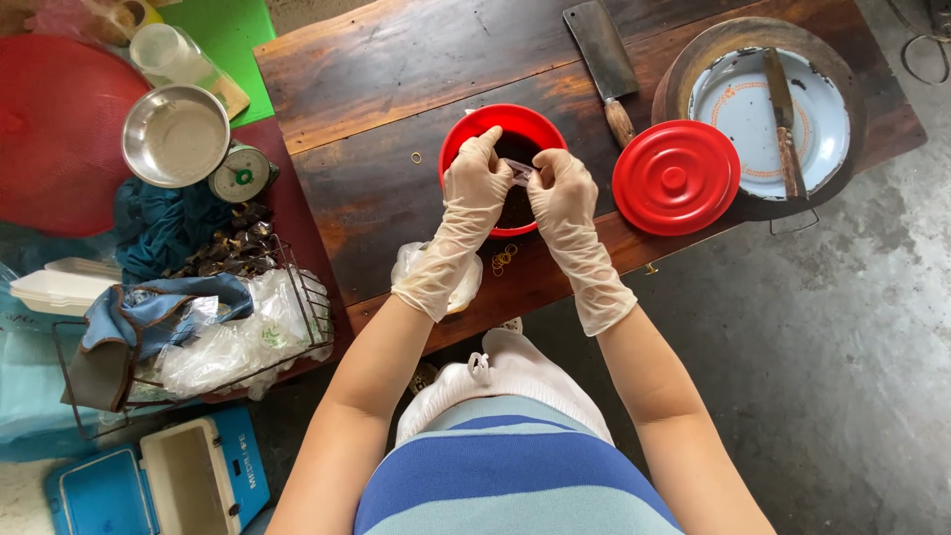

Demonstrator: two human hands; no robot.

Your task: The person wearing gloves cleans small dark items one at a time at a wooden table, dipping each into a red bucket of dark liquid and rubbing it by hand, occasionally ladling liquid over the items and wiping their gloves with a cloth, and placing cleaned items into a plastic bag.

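So, from my remote seat: both gloved hands are over the red bowl point(503, 163), which sits on the dark wooden table point(396, 69) near its front edge, about midway along. The left hand point(475, 178) and right hand point(560, 188) are pinched together on a small clear plastic bag point(519, 171) held just above the bowl's dark contents, fingertips of both closed on it. I'd guess that bag is feather-light, floppy and slick against thin gloves (wet ones probably, though I can't tell), so pinching it by the top edge, as it's held now, looks like the sensible hold; squeezing the middle would likely just crumple it.

Round the bowl: a red lid point(676, 176) just to the right, a cleaver point(606, 61) toward the back edge, and a white enamel plate point(758, 124) with a knife point(783, 119) across it near the right end. A few rubber bands point(502, 259) lie at the front edge, beside a crumpled clear bag point(458, 287) under the left wrist. Off the table's left end there's a kitchen scale point(183, 139) with a steel pan.
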